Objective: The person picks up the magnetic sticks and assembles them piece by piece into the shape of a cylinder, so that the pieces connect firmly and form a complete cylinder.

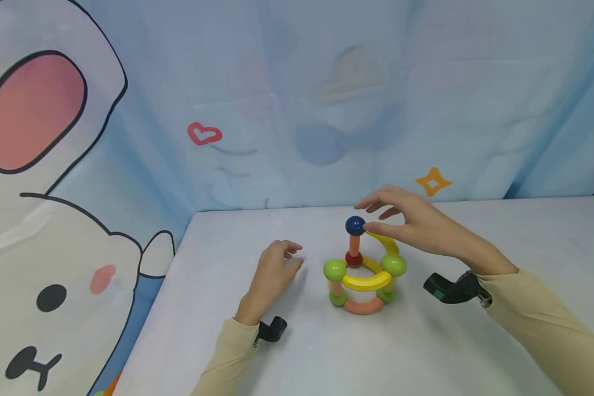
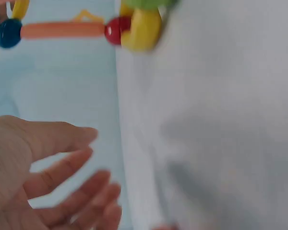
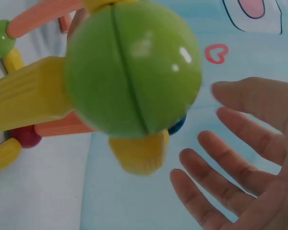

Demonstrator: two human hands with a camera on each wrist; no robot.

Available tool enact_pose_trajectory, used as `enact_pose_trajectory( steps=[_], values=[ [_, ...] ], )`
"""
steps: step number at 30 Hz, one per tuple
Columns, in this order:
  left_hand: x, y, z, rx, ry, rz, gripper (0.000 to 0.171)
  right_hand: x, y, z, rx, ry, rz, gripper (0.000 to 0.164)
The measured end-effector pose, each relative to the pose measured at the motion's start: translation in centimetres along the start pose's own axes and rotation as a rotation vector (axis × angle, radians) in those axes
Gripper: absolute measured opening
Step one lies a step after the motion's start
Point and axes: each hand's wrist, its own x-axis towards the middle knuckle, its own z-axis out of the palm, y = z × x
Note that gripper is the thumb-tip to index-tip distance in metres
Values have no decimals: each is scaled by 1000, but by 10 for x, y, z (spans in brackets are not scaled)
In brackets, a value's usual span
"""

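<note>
A toy built of coloured balls and rods stands on the white table. Its top is a blue ball [image 1: 355,225] on an upright orange rod [image 1: 354,245], which rises from a red ball [image 1: 353,259]. A curved yellow rod [image 1: 385,242] arches from near the blue ball to a green ball [image 1: 394,265]. My right hand [image 1: 411,220] is beside the blue ball, thumb close to it and fingers spread; in the right wrist view those fingers [image 3: 221,177] hold nothing. To the left of the toy, my left hand [image 1: 273,275] hovers with loosely bent fingers, apart from it.
The white table [image 1: 475,341] ends at a blue curtain [image 1: 277,110] printed with a heart and a star. A large printed cartoon figure [image 1: 54,247] fills the left side. Small black cameras [image 1: 452,289] sit at both wrists.
</note>
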Motion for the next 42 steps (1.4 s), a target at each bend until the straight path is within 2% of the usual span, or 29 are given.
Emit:
enact_pose_trajectory(
  steps=[4,8,12,17,21,27,33,37,42],
  values=[
    [-9,-14,-16,106,11,-116,35,6,-1,3,14,-46,-11,37],
    [-15,-29,-29,93,-56,-223,44,9,1,10,36,-78,-9,38],
    [-17,-38,-32,62,-106,-250,44,9,2,14,19,-73,-3,40],
    [-14,-34,-29,52,-145,-282,38,9,3,18,18,-49,-4,40],
    [-10,-30,-26,27,-177,-261,30,8,3,19,14,-25,-8,40],
    [-3,-18,-24,-46,-170,-223,26,8,5,22,6,-5,-12,40],
    [13,12,-30,-165,-173,-123,34,8,4,24,-6,1,17,39],
    [22,35,-33,-252,-217,-59,38,8,3,25,-4,3,30,40],
    [29,54,-32,-288,-271,-2,40,8,1,27,-3,1,33,39]
  ],
)
